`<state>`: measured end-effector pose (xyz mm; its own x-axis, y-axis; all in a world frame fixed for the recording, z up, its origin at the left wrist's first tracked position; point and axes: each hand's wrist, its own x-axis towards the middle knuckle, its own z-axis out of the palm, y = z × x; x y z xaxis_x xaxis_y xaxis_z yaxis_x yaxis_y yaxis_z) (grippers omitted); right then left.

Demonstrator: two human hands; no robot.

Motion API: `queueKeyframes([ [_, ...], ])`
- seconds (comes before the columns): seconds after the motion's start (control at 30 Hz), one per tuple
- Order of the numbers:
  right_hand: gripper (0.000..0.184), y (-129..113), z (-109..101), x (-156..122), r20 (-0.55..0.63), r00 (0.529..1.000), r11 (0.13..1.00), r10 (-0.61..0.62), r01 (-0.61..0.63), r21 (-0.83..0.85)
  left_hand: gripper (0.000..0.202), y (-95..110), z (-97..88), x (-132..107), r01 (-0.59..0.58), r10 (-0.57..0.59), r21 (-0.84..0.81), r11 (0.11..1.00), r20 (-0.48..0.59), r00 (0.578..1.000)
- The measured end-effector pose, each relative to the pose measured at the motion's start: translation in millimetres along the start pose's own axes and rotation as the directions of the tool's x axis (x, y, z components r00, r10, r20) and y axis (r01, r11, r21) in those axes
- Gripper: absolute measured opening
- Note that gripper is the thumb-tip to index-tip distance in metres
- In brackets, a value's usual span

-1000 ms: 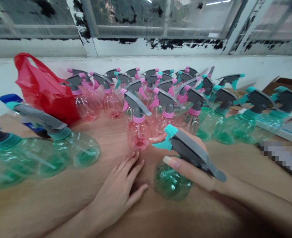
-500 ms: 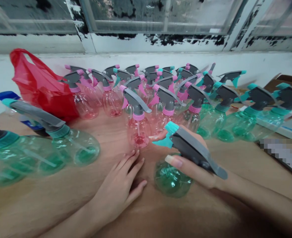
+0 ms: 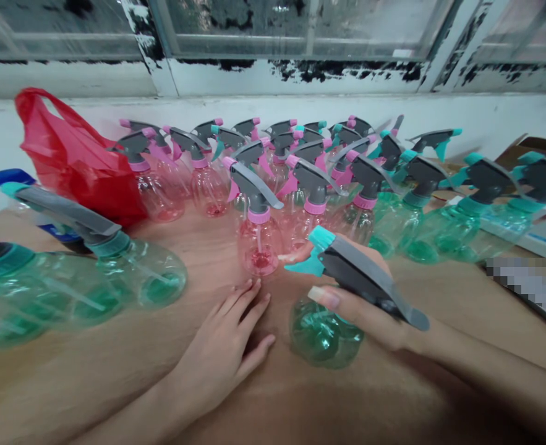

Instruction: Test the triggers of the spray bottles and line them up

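My right hand point(image 3: 365, 315) is wrapped round the neck of a green spray bottle point(image 3: 326, 337), just under its grey and turquoise trigger head. The thumb lies along the near side, and an index finger shows behind the nozzle. My left hand point(image 3: 229, 334) lies flat on the wooden table point(image 3: 161, 371), fingers spread, holding nothing. Just beyond its fingertips stands a pink spray bottle point(image 3: 260, 247) with a grey head and pink collar. The far fingers of my right hand are partly hidden by the trigger head.
Several pink and green spray bottles point(image 3: 421, 228) crowd the back. More green bottles point(image 3: 143, 272) stand at left, by a red plastic bag point(image 3: 82, 167) and a blue-topped container point(image 3: 13, 178). At right are a cardboard box point(image 3: 532, 154) and a dark-edged flat object point(image 3: 527, 296), partly blurred.
The green bottle in my right hand has shifted very slightly to the right at its base. My left hand stays where it was.
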<state>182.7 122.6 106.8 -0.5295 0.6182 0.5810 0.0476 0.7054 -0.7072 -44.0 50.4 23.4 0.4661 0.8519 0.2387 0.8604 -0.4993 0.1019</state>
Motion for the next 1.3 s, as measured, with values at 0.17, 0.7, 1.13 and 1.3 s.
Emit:
queueKeyframes([
  [0.17,0.027,5.4,1.7,-5.0,-0.005,0.999,0.999,-0.036,0.036,0.029,0.045,0.0,0.5,-0.4,-0.002,0.002,0.028,1.0,-0.003,1.0],
  [0.7,0.027,1.3,0.8,-5.0,0.029,0.998,0.996,0.064,-0.066,0.055,0.046,0.5,-0.2,0.9,-0.008,0.007,0.026,1.0,0.008,1.0],
  [1.13,0.006,6.1,-0.9,-3.4,0.067,0.994,0.996,0.089,-0.09,0.016,0.048,-0.5,0.7,-1.2,-0.029,0.03,0.046,0.999,-0.025,0.999],
  [1.3,0.004,2.0,-2.6,-3.7,0.024,0.999,0.995,0.043,-0.041,-0.089,0.048,-0.6,1.6,-1.0,-0.021,0.021,0.033,0.999,-0.011,1.0],
])
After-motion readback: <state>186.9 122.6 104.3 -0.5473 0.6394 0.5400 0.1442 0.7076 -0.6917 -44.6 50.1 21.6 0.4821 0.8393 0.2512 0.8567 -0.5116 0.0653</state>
